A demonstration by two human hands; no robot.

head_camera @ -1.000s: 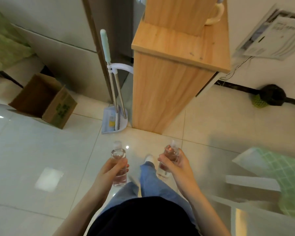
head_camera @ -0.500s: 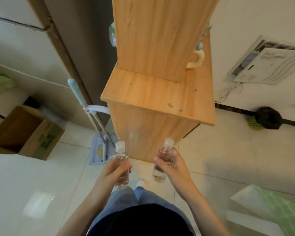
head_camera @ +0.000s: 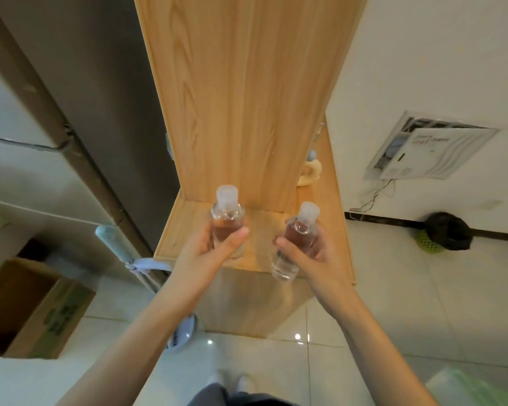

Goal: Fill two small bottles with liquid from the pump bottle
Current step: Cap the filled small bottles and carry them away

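Observation:
Two small clear bottles with frosted caps are held upright over the ledge of a wooden cabinet [head_camera: 188, 227]. My left hand [head_camera: 208, 253] grips the left bottle [head_camera: 227, 218] around its body, thumb in front. My right hand [head_camera: 308, 253] grips the right bottle [head_camera: 299, 238], whose base hangs near the ledge's front edge. Both bottles hold clear liquid. No pump bottle is in view.
The cabinet's tall upper part [head_camera: 247, 98] rises just behind the bottles, with a cream mug [head_camera: 310, 174] beside it. A broom and dustpan [head_camera: 121, 250] lean at the left, a cardboard box [head_camera: 38, 309] stands on the floor, and a dark bin [head_camera: 446, 232] is by the wall.
I have walked up to the cabinet. Both hands have risen with their bottles, from above the floor to over the wooden ledge.

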